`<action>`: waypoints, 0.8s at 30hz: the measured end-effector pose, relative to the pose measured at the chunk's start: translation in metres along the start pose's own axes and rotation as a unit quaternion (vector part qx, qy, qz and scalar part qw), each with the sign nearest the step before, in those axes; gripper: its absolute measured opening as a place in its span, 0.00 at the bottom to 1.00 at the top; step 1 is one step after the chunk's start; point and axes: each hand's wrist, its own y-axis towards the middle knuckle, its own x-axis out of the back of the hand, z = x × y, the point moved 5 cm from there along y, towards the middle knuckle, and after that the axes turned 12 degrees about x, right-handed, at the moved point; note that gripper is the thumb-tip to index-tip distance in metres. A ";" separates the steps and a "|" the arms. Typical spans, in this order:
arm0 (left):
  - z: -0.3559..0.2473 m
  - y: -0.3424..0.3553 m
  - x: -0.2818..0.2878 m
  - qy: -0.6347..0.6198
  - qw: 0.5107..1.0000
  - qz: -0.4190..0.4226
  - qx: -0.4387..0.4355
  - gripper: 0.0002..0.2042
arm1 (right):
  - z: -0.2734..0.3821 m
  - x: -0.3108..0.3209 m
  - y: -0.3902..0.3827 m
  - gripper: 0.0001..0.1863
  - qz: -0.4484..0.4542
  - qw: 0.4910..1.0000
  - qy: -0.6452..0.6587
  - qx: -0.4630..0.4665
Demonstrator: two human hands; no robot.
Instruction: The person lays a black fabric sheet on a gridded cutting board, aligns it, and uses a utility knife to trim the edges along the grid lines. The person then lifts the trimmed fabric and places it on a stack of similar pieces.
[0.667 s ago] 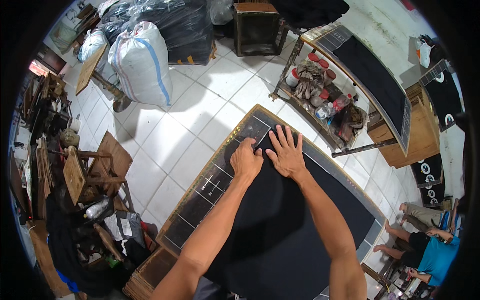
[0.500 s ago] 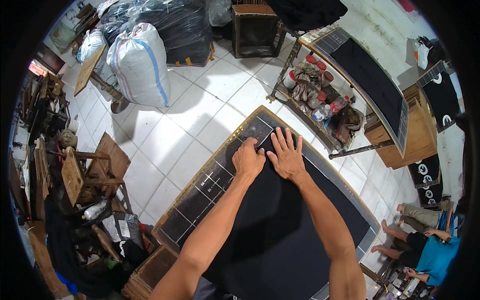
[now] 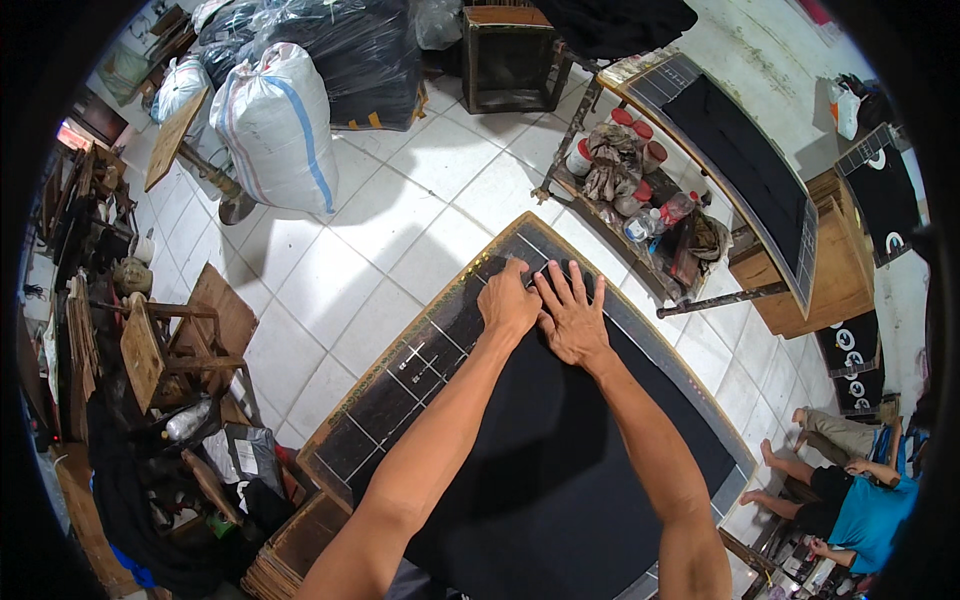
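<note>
A black cloth panel (image 3: 540,450) lies over a dark board (image 3: 395,385) marked with white lines and edged in worn wood. My right hand (image 3: 573,318) rests flat near the cloth's far corner, fingers spread. Close beside it, my left hand (image 3: 508,303) is closed at the cloth's far left edge, its fingers curled down and pinching the fabric there. The fingertips of the left hand are partly hidden beneath the hand. Both forearms reach across the cloth from the lower edge.
At upper right, a second board (image 3: 745,170) with black cloth stands over a shelf of bottles (image 3: 640,220) and jars. A white sack (image 3: 272,130) stands far left on the tiled floor. Wooden stools (image 3: 155,350) and clutter line the left. Another person in a blue shirt (image 3: 875,520) sits lower right.
My left hand has shifted right, up against the right hand, drawing the cloth's far corner along. The right hand stays spread in nearly the same place.
</note>
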 end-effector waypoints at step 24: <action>0.044 -0.026 0.020 -0.041 0.998 -0.049 -0.021 0.14 | 0.040 0.001 -0.009 0.32 -0.011 0.998 0.001 0.065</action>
